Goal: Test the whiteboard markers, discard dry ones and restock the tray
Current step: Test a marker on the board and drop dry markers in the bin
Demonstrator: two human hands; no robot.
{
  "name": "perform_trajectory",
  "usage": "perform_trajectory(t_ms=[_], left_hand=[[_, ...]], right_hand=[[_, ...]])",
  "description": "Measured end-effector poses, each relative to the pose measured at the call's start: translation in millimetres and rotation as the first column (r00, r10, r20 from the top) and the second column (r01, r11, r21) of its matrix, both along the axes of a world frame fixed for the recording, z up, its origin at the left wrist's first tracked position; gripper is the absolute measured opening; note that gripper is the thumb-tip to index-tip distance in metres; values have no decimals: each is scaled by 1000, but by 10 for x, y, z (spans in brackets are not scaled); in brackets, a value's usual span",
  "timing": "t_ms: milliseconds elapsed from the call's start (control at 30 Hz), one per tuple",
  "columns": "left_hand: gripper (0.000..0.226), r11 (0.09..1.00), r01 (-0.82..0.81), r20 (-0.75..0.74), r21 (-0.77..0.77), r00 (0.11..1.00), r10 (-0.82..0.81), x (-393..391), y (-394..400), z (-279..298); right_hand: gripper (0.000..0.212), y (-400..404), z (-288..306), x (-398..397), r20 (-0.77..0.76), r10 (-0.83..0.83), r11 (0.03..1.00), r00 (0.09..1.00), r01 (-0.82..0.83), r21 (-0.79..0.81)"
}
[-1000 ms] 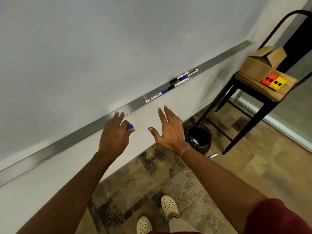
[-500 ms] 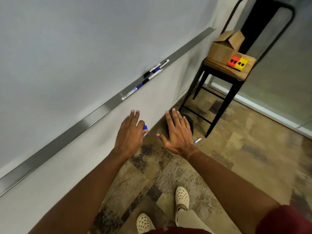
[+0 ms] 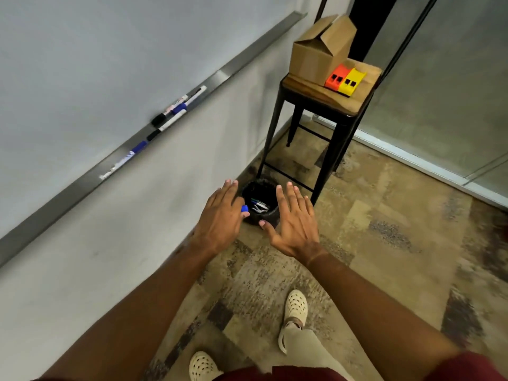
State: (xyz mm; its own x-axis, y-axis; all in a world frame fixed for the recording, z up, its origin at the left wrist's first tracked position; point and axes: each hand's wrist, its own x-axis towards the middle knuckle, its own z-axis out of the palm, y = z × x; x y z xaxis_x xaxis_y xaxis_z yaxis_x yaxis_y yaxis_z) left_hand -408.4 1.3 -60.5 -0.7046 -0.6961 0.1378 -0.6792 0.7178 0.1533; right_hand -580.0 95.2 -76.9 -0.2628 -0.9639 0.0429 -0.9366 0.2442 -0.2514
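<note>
A pale whiteboard [image 3: 82, 64] fills the left of the view, above a light wall and a mottled brown and tan carpet [image 3: 384, 257]. Along the board's lower edge runs a metal tray [image 3: 68, 188], slanting up to the right. On it lie several markers [image 3: 170, 114]: a blue-capped one [image 3: 123, 159] lowest, then a black-capped one just above it, then a small cluster of black- and blue-capped ones further up the tray.

Below the tray, the left hand [image 3: 221, 220] reaches forward, back upward. Its grip is closed on a small blue marker cap [image 3: 244, 208], pinched at the thumb side with only the cap's end showing; the other fingers are stretched out. Just beyond and between the two hands, a small black bin [image 3: 270, 214] stands on the carpet by the wall, with several discarded markers lying inside it.

The right hand [image 3: 295, 224] hovers over the bin's right rim, palm down, fingers spread apart and holding nothing.

Behind the bin stands a black metal stool [image 3: 330, 105] with a wooden seat. An open cardboard box [image 3: 316, 56] sits on the seat, and an orange and yellow block [image 3: 345, 81] rests just beside it on the right. At the bottom, two cream perforated shoes [image 3: 295, 306] stand on the carpet, with a dark red sleeve [image 3: 472, 367] at the lower right.
</note>
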Motion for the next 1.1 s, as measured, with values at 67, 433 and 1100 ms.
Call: perform_trajectory(t_ms=[67,433,1100], left_hand=[[28,1000,-4,10,24,1000,4,-328,-25,-104],[28,984,-59,79,166,996,47,-1215,-228,-794],[27,962,-140,133,235,985,110,-1597,-747,-4219]], right_hand=[[88,-22,-118,-305,20,0,1000,1000,-1,28],[90,-125,-770,-1273,26,-33,984,999,28,173],[86,-980,-4359,-2037,-123,29,943,992,13,331]])
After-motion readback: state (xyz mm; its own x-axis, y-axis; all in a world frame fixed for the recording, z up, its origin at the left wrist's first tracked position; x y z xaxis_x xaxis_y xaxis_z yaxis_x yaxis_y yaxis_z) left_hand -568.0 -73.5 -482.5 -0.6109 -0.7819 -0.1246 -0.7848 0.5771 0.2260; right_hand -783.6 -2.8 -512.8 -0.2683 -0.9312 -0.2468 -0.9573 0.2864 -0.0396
